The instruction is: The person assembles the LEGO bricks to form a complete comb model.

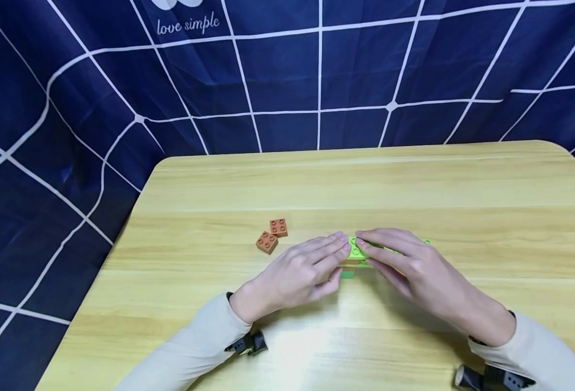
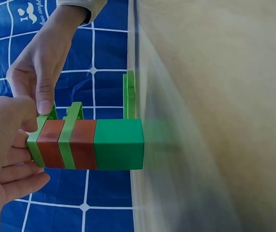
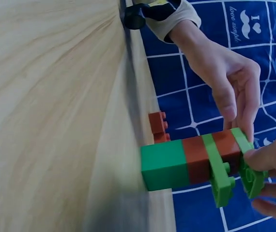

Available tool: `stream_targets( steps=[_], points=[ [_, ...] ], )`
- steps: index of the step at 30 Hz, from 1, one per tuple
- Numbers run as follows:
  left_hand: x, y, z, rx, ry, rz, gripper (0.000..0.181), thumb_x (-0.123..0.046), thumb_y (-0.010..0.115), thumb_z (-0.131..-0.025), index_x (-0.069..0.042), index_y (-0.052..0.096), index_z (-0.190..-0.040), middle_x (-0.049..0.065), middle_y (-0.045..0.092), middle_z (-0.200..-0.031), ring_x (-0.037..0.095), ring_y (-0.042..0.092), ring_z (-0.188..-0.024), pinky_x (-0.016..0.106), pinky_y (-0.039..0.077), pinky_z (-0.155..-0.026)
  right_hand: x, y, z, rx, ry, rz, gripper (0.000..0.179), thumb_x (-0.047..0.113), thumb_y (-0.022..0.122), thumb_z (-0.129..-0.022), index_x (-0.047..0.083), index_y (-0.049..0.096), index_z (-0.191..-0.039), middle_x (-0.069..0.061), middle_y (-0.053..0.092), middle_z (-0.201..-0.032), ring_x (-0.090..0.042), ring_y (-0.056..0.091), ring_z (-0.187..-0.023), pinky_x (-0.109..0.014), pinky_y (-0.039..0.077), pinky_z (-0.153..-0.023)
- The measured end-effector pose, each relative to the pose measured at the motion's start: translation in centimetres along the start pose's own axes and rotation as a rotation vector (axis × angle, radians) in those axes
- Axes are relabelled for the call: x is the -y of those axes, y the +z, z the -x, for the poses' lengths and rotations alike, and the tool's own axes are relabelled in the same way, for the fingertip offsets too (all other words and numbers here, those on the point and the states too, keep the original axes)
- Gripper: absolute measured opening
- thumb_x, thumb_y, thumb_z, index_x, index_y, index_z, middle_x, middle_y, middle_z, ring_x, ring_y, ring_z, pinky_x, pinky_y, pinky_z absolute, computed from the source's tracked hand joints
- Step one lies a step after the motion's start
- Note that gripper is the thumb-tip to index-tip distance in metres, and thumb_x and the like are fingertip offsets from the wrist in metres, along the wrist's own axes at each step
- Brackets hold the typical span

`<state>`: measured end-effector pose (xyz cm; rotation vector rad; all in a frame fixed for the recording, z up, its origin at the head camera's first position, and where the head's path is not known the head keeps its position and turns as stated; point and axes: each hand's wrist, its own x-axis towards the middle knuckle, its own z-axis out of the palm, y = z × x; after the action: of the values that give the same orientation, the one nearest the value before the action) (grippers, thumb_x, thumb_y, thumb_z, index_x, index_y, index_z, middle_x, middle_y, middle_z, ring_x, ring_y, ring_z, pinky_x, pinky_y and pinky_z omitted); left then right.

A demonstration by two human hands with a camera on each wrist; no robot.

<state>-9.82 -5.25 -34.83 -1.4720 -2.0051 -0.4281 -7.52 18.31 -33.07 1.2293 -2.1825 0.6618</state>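
Note:
A tower of toy building blocks stands on the table between both hands. A green block (image 2: 118, 145) forms its base; above it come a brown brick (image 3: 195, 157), a light green plate (image 3: 218, 169), another brown brick (image 3: 226, 144) and a light green top plate (image 1: 356, 250). Both plates jut out past the tower on the right-hand side. My right hand (image 1: 409, 260) pinches the top plate, its thumb at the near edge. On the opposite side, my left hand (image 1: 304, 269) touches the top plate's end with extended fingertips, its thumb hanging apart from the tower in the right wrist view.
Two loose brown bricks, one (image 1: 278, 227) behind the other (image 1: 266, 242), lie left of the tower. Another light green piece (image 2: 129, 94) lies on the wooden table (image 1: 219, 190), mostly hidden behind my right hand in the head view. A blue gridded cloth (image 1: 287, 76) hangs behind.

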Motion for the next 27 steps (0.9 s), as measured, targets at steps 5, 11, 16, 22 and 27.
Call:
stream_targets(
  steps=[5, 11, 16, 22, 27],
  points=[
    [-0.1, 0.0, -0.2, -0.005, 0.002, 0.021, 0.034, -0.012, 0.065, -0.082, 0.004, 0.068, -0.111, 0.018, 0.067, -0.114, 0.027, 0.063, -0.113, 0.025, 0.045, -0.105, -0.3, 0.2, 0.4, -0.014, -0.037, -0.027, 0.040, 0.023, 0.040, -0.104, -0.001, 0.070, -0.111, -0.015, 0.068, -0.117, -0.020, 0.059, -0.117, -0.016, 0.036, -0.111],
    [0.0, 0.1, -0.3, -0.003, -0.027, 0.049, 0.030, -0.012, 0.064, -0.082, 0.003, 0.069, -0.108, 0.017, 0.068, -0.112, 0.026, 0.064, -0.112, 0.023, 0.046, -0.103, -1.0, 0.7, 0.4, -0.067, -0.057, -0.051, 0.039, 0.023, 0.043, -0.103, -0.003, 0.072, -0.106, -0.017, 0.069, -0.112, -0.023, 0.063, -0.110, -0.017, 0.041, -0.108],
    [1.1, -0.6, -0.1, -0.010, -0.053, 0.126, 0.023, -0.009, 0.065, -0.084, 0.000, 0.071, -0.104, 0.014, 0.071, -0.109, 0.024, 0.067, -0.108, 0.022, 0.047, -0.103, -1.2, 0.9, 0.3, -0.086, -0.063, -0.065, 0.039, 0.025, 0.044, -0.102, -0.003, 0.072, -0.103, -0.018, 0.069, -0.110, -0.030, 0.065, -0.099, -0.016, 0.042, -0.106],
    [4.2, -3.6, 3.2, 0.141, -0.376, 0.188, 0.028, -0.010, 0.071, -0.084, 0.002, 0.067, -0.110, 0.015, 0.070, -0.108, 0.025, 0.066, -0.100, 0.030, 0.055, -0.095, -0.5, 0.3, 0.4, 0.020, 0.051, -0.048, 0.042, 0.032, 0.041, -0.102, 0.005, 0.072, -0.110, -0.017, 0.066, -0.116, -0.032, 0.062, -0.103, -0.010, 0.034, -0.109],
    [5.6, -4.2, 6.1, 0.318, -0.622, 0.182, 0.036, -0.015, 0.075, -0.082, 0.002, 0.066, -0.113, 0.018, 0.069, -0.111, 0.029, 0.067, -0.102, 0.034, 0.058, -0.090, -0.6, -0.1, 0.2, 0.049, 0.082, -0.055, 0.042, 0.035, 0.041, -0.102, 0.007, 0.071, -0.113, -0.016, 0.067, -0.113, -0.030, 0.063, -0.102, -0.008, 0.036, -0.106]
  ],
)
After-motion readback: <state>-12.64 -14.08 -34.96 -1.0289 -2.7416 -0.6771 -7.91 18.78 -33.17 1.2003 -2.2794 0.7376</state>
